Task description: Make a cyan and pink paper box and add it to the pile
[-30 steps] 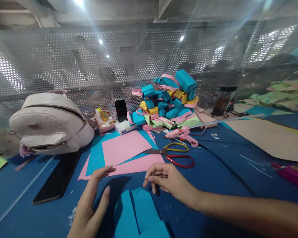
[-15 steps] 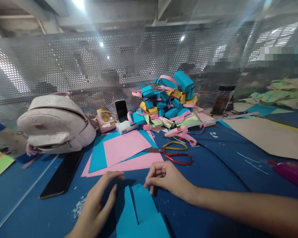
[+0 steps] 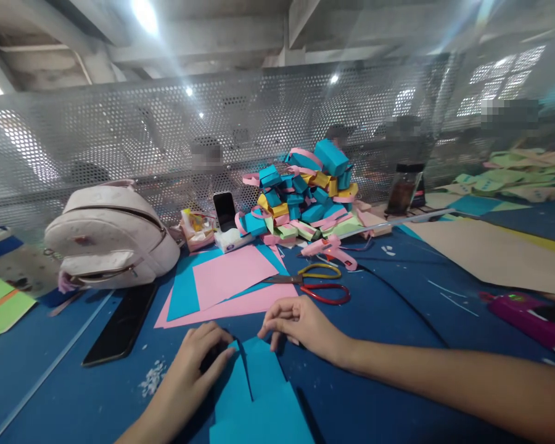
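A folded sheet of blue paper (image 3: 271, 404) lies at the bottom middle, with a dark slit between two flaps at its far end. My left hand (image 3: 201, 364) pinches the left flap's far edge between thumb and fingers. Curled closed, my right hand (image 3: 305, 327) has its fingertips at the far right corner of the same paper; the exact contact is partly hidden. Beyond both hands lie pink sheets (image 3: 234, 277) stacked with blue ones, and scissors (image 3: 321, 283) with one yellow and one red handle rest at their right edge.
A pink glue gun (image 3: 333, 250) with a black cord lies behind the scissors. Looped paper strips (image 3: 300, 197) are heaped at the back. A pale backpack (image 3: 111, 240), a black phone (image 3: 120, 324) and a bottle (image 3: 21, 265) stand left. A magenta tool (image 3: 527, 320) lies right.
My left hand has moved onto the paper's far left edge, its thumb and fingers closing there. My right hand stays at the far right corner. The view has shifted slightly.
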Available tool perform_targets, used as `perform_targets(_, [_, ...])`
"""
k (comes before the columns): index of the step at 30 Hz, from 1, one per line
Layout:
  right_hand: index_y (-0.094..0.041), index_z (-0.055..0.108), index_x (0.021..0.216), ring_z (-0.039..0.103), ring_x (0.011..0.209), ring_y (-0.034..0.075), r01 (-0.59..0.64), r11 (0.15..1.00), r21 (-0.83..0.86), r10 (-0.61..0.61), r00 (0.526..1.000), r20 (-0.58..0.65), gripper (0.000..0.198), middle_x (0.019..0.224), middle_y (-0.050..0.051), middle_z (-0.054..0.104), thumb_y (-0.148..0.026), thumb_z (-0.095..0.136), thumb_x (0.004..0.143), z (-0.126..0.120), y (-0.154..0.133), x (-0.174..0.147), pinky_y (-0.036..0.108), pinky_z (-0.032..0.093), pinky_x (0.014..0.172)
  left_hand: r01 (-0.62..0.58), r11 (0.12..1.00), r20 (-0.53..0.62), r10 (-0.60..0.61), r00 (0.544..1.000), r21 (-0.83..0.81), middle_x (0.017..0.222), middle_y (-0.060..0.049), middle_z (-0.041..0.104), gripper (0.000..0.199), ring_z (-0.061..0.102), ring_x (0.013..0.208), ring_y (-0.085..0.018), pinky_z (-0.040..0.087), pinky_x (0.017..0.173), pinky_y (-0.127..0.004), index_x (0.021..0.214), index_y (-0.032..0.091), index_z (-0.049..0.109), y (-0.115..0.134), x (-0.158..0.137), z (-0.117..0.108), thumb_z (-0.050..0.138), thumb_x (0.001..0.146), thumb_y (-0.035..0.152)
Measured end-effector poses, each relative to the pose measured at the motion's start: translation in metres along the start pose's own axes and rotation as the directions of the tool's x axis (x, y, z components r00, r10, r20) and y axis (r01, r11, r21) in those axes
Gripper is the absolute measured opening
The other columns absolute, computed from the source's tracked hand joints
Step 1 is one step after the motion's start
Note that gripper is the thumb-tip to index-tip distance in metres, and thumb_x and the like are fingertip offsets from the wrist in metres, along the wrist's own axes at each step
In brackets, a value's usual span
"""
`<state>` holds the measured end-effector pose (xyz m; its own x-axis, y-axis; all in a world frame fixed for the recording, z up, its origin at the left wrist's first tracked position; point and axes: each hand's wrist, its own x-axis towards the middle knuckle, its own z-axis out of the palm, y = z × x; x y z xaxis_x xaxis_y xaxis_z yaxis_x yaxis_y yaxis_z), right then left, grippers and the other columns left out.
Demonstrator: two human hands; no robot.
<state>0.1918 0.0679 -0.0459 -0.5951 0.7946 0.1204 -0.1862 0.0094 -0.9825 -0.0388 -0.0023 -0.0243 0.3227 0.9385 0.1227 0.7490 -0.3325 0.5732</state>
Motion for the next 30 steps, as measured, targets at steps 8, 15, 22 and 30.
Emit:
perform_targets(8, [-0.011, 0.065, 0.082, 0.07, 0.059, 0.014, 0.029, 0.998, -0.048, -0.028, 1.0, 0.014, 0.024, 0.086, 0.012, 0.074, -0.034, 0.062, 0.087, 0.0007, -0.0038, -0.001, 0.018, 0.026, 0.039, -0.005, 1.0, 0.009, 0.005, 1.0, -0.014, 0.097, 0.0, 0.061, 0.019, 0.054, 0.094, -0.021, 0.037, 0.086, -0.033, 0.096, 0.025, 0.058, 0.0016, -0.0037, -0.0008, 0.041, 0.099, 0.034])
perform_targets(15, [-0.01, 0.066, 0.085, 0.07, 0.06, 0.014, 0.027, 0.997, -0.068, -0.024, 0.999, 0.044, 0.028, 0.091, 0.013, 0.074, -0.035, 0.055, 0.092, 0.0005, -0.0021, -0.0001, 0.017, 0.027, 0.039, -0.003, 1.0, 0.011, 0.004, 1.0, -0.022, 0.099, 0.0, 0.061, 0.02, 0.053, 0.095, -0.02, 0.036, 0.086, -0.033, 0.099, 0.027, 0.057, -0.0031, -0.0032, 0.0007, 0.038, 0.101, 0.035])
perform_targets(22, [-0.012, 0.067, 0.085, 0.07, 0.059, 0.014, -0.016, 0.999, -0.044, 0.016, 1.0, 0.008, 0.027, 0.087, 0.012, 0.075, -0.038, 0.061, 0.088, -0.0022, 0.0037, 0.003, 0.017, 0.028, 0.039, -0.007, 1.0, 0.007, 0.008, 1.0, -0.025, 0.101, 0.0, 0.06, 0.022, 0.052, 0.097, -0.021, 0.035, 0.087, -0.033, 0.101, 0.027, 0.057, -0.0067, -0.0038, 0.0004, 0.036, 0.102, 0.035])
perform_targets(30, [-0.017, 0.053, 0.07, 0.06, 0.045, 0.011, -0.053, 0.996, 0.077, 0.058, 0.997, -0.054, 0.036, 0.056, -0.002, 0.064, -0.042, 0.079, 0.071, -0.0023, 0.0024, 0.0016, 0.017, 0.032, 0.039, -0.006, 1.0, -0.002, 0.006, 1.0, -0.021, 0.1, 0.001, 0.061, 0.02, 0.053, 0.096, -0.02, 0.036, 0.086, -0.032, 0.101, 0.028, 0.057, -0.0062, -0.0029, 0.0003, 0.038, 0.101, 0.035])
